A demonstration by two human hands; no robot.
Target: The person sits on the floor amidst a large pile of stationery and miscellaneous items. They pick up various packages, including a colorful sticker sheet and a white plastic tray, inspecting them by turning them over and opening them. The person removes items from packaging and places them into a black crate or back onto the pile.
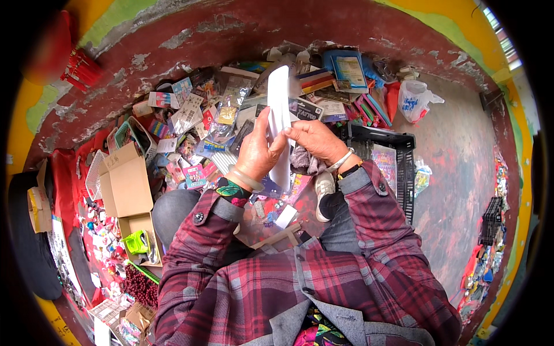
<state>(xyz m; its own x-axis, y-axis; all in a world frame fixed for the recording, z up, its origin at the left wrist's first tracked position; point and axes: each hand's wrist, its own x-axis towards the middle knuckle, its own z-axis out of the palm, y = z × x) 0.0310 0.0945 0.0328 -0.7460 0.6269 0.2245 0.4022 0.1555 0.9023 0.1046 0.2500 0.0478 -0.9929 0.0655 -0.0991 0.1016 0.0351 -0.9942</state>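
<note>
White sheet (279,95), apparently paper, is held lengthwise between the two hands, raised above the littered floor (444,173). Left hand (259,151) and right hand (318,140) both pinch it, thumbs close together. Uneven thumb pressure could crease it; a loosened pinch might drop it toward the small white card (286,217) below. Beyond stand a black plastic crate (408,173), a knotted-looking white plastic bag (414,99) and a peeling dark-red wall (277,26).

on my feed, i had the left hand (258,151) and right hand (317,140) pinching side by side, thumb tips near each other at the grip; both wrists sat bodyward of it, forearms (384,216) slanting inward.
</note>
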